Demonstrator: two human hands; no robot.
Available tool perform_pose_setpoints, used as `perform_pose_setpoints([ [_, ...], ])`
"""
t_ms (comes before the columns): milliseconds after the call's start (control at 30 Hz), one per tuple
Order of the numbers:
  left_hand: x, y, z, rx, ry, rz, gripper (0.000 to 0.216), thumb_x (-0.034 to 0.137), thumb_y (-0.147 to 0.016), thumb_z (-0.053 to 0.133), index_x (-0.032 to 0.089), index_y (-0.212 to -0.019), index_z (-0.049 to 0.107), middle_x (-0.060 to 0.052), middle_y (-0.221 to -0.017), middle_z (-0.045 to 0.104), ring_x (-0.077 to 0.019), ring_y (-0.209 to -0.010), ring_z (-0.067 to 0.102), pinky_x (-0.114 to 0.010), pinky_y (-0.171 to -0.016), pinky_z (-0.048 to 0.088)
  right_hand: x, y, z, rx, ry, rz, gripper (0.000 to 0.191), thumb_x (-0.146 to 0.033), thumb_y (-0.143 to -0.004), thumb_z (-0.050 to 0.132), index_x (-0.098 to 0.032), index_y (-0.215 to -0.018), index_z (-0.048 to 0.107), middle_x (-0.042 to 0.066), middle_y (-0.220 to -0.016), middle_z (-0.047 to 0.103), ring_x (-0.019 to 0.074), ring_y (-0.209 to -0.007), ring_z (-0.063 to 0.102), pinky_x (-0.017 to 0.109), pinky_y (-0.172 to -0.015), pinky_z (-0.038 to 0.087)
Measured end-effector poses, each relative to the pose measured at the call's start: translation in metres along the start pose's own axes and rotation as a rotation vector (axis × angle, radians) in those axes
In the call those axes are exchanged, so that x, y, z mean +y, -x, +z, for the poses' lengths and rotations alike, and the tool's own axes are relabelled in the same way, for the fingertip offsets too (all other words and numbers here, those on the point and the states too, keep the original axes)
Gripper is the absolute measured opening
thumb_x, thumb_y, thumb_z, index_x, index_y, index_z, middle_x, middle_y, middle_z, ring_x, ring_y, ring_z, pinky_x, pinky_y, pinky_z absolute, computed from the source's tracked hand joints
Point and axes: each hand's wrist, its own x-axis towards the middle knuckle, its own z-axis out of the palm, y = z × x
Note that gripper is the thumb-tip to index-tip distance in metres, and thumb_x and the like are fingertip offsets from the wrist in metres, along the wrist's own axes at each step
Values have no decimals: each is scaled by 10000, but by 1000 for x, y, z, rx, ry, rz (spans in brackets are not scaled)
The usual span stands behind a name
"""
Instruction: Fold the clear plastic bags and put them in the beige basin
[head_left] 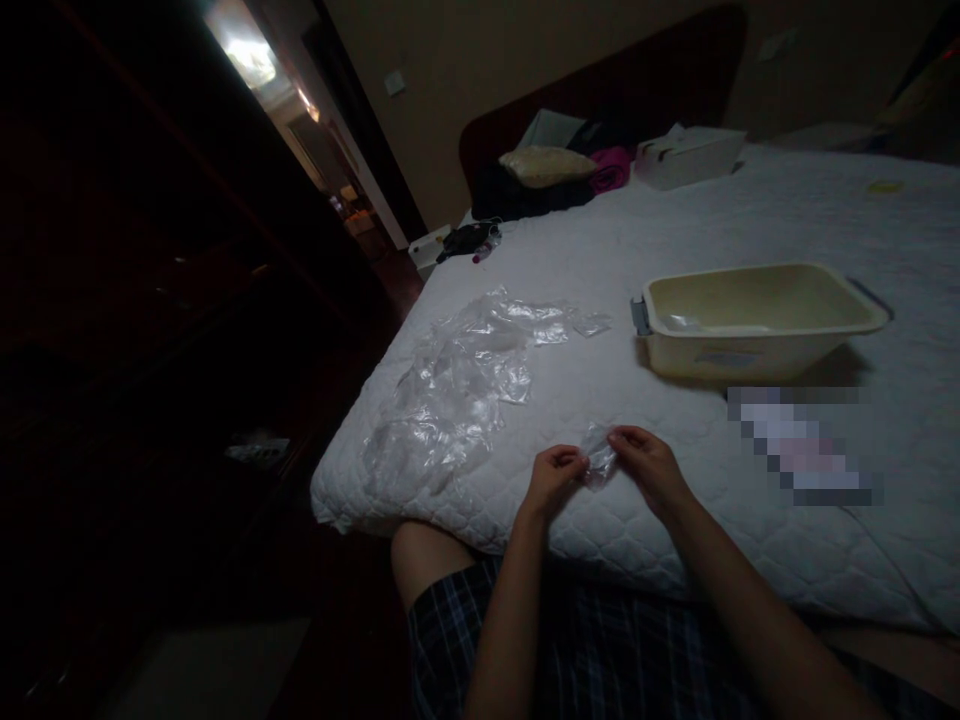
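My left hand point(555, 474) and my right hand point(646, 462) are both closed in a pinch on a small clear plastic bag point(598, 455), held between them just above the near edge of the white quilted bed point(675, 240). A loose pile of several more clear plastic bags point(457, 385) lies on the bed to the left of my hands. A cream plastic tub point(757, 318) stands on the bed beyond my right hand, with something pale inside it.
A white box point(690, 157), dark clothes with a beige cushion point(546, 165) and a pink item point(611, 170) lie by the dark headboard. A blurred patch point(806, 445) sits right of my hands. Dark furniture stands along the left. My knee and checked shorts point(525, 630) are below.
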Motion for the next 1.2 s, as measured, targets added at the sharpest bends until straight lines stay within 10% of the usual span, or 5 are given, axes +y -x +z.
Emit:
perform_pose_setpoints([
  [333,-1,5,5,30,-7,-8,493,436,-478,834,112,-802,651,-29,-618,649,-104,-534,576,-233,-558,462,-38,-13,-15,59,309,-21,365,-447,-572,758,-169,-789,659,30,-717,652,167,-642,586,294,-603,461],
  [800,-20,4,1,134,-404,82,219,335,-669,699,130,-727,646,-10,-623,599,-96,-559,520,-192,-515,413,-216,-125,-63,248,464,-348,346,-253,-596,764,-205,-846,529,-9,-740,584,136,-641,584,288,-609,512],
  [1200,-18,4,2,182,-677,104,188,324,-706,636,143,-660,657,-34,-599,619,-127,-557,544,-215,-533,438,-185,-222,-89,-215,985,-131,191,-370,-671,666,-201,-703,582,37,-713,626,187,-664,603,340,-650,481],
])
